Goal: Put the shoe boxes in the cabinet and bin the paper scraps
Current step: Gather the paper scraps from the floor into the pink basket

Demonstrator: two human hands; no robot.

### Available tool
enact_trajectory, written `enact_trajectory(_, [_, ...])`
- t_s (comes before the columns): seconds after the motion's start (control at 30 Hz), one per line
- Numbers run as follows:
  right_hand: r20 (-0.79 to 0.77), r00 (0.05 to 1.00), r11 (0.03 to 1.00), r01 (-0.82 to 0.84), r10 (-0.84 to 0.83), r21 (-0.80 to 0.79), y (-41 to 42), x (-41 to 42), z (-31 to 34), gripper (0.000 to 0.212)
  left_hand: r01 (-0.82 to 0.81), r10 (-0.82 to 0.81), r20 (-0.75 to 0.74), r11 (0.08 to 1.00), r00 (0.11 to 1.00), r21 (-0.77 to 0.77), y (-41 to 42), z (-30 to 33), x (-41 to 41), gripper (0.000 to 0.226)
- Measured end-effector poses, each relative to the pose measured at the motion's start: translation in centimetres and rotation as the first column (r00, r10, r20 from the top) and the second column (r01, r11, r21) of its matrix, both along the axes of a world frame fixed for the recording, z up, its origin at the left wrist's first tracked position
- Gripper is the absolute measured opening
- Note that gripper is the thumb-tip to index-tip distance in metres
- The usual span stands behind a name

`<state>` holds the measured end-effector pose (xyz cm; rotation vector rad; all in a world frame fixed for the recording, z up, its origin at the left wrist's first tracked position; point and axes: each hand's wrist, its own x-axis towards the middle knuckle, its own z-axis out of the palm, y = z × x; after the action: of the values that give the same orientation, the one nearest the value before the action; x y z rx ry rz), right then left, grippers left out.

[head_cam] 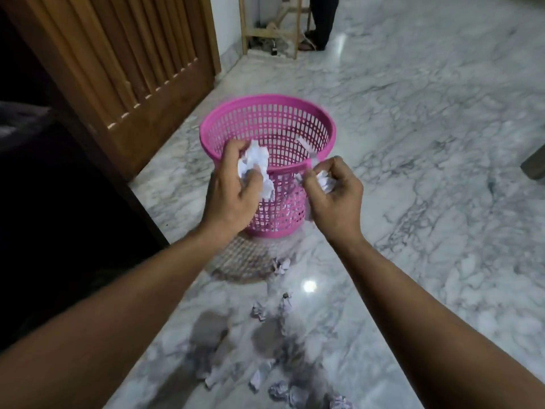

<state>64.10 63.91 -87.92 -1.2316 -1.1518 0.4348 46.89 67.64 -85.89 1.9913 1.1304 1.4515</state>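
Note:
A pink perforated plastic bin [295, 113] stands upright on the marble floor in the middle of the head view. My left hand [231, 190] is at the bin's near rim, closed around a large crumpled white paper wad [256, 166]. My right hand [336, 199] is just right of the rim, pinching a smaller crumpled paper scrap [326, 180]. Several more crumpled paper scraps [281, 389] lie on the floor near me, between my forearms. No shoe box is in view.
A slatted wooden cabinet door [126, 63] stands open to the left of the bin, with a dark opening beside it. A wooden frame [265, 31] and another person's legs [320, 22] are at the far end of the marble floor [427, 143].

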Motion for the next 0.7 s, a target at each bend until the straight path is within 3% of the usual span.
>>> enact_trajectory(0.1, [0.117,0.989,0.989,0.076,-0.091,0.128,5.2,-0.1,4.9,0.014,-0.128,0.119,0.100,0.988,0.988,0.086,5.6,4.1,0.7,0.028])
enact_trajectory(0.17, [0.348,0.931,0.994,0.109,-0.106,0.011,9.8,0.8,5.8,0.017,-0.212,0.211,0.046,0.977,0.977,0.036,10.2,5.1,1.6,0.032])
enact_trajectory(0.23, [0.600,0.799,0.970,0.112,0.042,-0.217,13.8,1.9,5.6,0.034,-0.276,0.245,-0.196,0.950,0.949,-0.148,14.3,4.5,2.1,0.034])
enact_trajectory(0.3, [0.687,0.678,0.903,0.079,0.262,-0.422,15.8,2.6,5.6,0.044,-0.303,0.045,-0.559,0.874,0.828,-0.379,16.1,3.0,2.5,0.028])
enact_trajectory(0.33, [0.686,0.651,0.877,0.065,0.325,-0.477,16.1,2.8,5.7,0.044,-0.306,-0.050,-0.628,0.842,0.777,-0.445,16.4,2.2,2.5,0.029])
enact_trajectory(0.4, [0.681,0.669,0.894,0.052,0.299,-0.444,15.4,3.4,5.9,0.042,-0.333,-0.039,-0.646,0.832,0.762,-0.443,16.0,1.2,2.6,0.034])
enact_trajectory(0.5, [0.527,0.850,0.992,0.053,0.015,-0.115,12.0,4.2,5.3,0.036,-0.341,0.216,-0.558,0.931,0.801,-0.129,12.7,0.5,2.6,0.038])
enact_trajectory(0.57, [0.321,0.940,0.992,0.095,-0.115,0.078,8.3,4.5,2.7,0.026,-0.208,0.230,-0.468,0.973,0.853,0.100,8.4,-0.7,1.6,0.032])
enact_trajectory(0.63, [0.249,0.959,0.991,0.121,-0.133,0.061,3.5,3.8,-1.6,0.020,0.002,0.099,-0.467,0.978,0.879,0.210,3.3,-3.7,-0.3,0.033])
enact_trajectory(0.7, [0.357,0.934,0.995,0.054,-0.021,-0.084,-2.1,3.2,-7.4,0.013,0.132,-0.066,-0.567,0.988,0.821,0.077,-1.9,-8.8,-3.2,0.050])
